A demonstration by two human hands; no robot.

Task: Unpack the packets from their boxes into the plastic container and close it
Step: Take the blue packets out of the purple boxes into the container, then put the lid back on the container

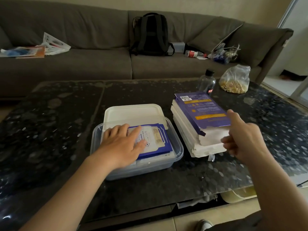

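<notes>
On the left, the left hand [124, 140] lies flat and open, fingers spread, pressing on the blue and white flat packets [155, 139] that sit inside the clear plastic container [176, 152]. The hand grips nothing; it just holds the pile down. The container stands on the dark speckled glass table [58, 130], near the front edge. Its white plastic lid [133, 112] is not on yet. It looks tucked under the far side of the container or leaning behind it, and I cannot tell which. Just to the right of the container is a stack of flat white boxes, with a purple cardboard box [201, 109] on top. The near end of the purple box is torn open and something white shows inside. The right hand [241, 135] is at that open end, half curled, with the thumb up by the box edge. I cannot tell if it is pinching the box or only touching it. Farther back on the right stand a clear plastic bottle with a black cap [207, 82] and a clear plastic bag of yellow snacks [235, 80]. I think the step now is packing: some packets are in, and more boxes wait. Next, the right hand needs a good hold on the purple box so the packets inside can slide out and go on the pile. The lid goes on last.
</notes>
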